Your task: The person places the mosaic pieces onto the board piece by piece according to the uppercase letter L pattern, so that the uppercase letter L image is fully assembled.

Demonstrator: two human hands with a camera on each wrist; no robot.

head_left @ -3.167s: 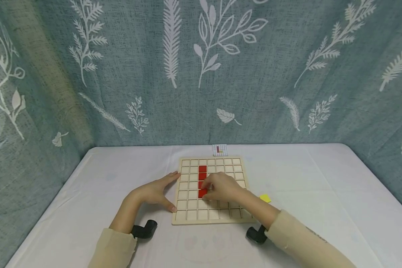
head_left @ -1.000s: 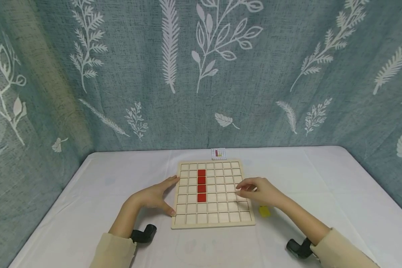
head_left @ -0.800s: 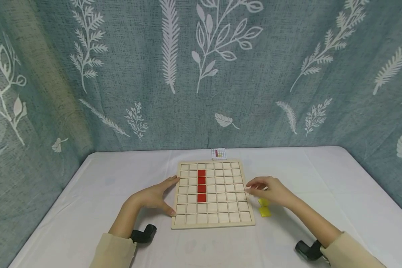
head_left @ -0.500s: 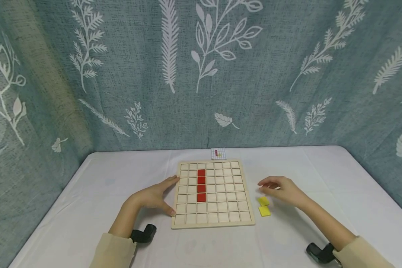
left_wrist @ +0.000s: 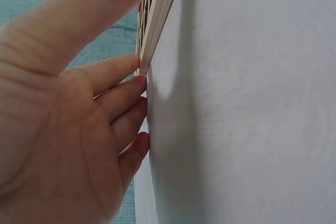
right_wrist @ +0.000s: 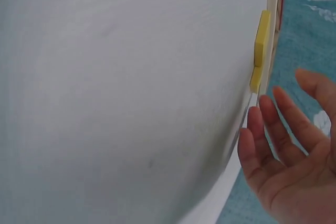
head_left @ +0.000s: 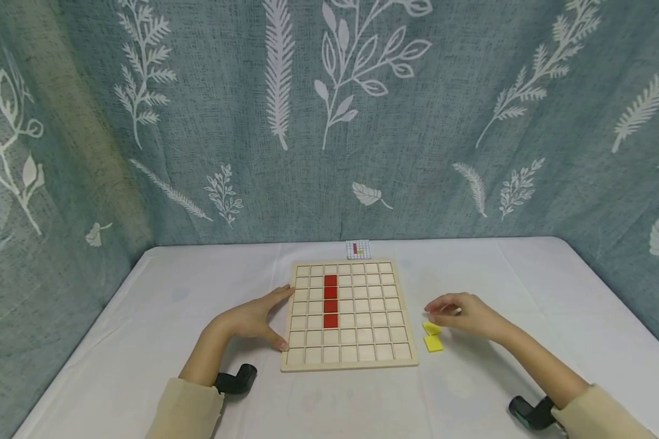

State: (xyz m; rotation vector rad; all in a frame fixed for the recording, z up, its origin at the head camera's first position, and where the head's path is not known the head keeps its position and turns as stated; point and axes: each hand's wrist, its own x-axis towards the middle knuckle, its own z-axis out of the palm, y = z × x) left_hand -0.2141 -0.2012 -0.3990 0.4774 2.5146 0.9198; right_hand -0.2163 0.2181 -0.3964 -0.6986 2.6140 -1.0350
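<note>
A wooden grid board (head_left: 348, 368) lies on the table with a column of several red square tiles (head_left: 330, 306) set in its cells. My left hand (head_left: 247, 318) rests at the board's left edge, thumb and fingers spread against the rim; the left wrist view shows the fingertips on the board's side. My right hand (head_left: 467, 314) hovers right of the board, fingers loosely bent and holding nothing. Just below its fingertips, two yellow square tiles (head_left: 433, 344) lie on the cloth, the farther one partly covered by the thumb. The right wrist view shows both yellow tiles (right_wrist: 261, 40) beyond the fingertips.
A small printed card (head_left: 358, 249) with a coloured grid pattern lies behind the board's far edge. White cloth (head_left: 505, 292) covers the table. A patterned blue-green curtain (head_left: 307, 183) hangs at the back and sides. Black wrist cameras (head_left: 237, 379) sit at both wrists.
My right hand has left the red tile column and moved right, off the board, to beside the yellow tiles, lowering slightly most recently. The left hand has stayed on the board's edge.
</note>
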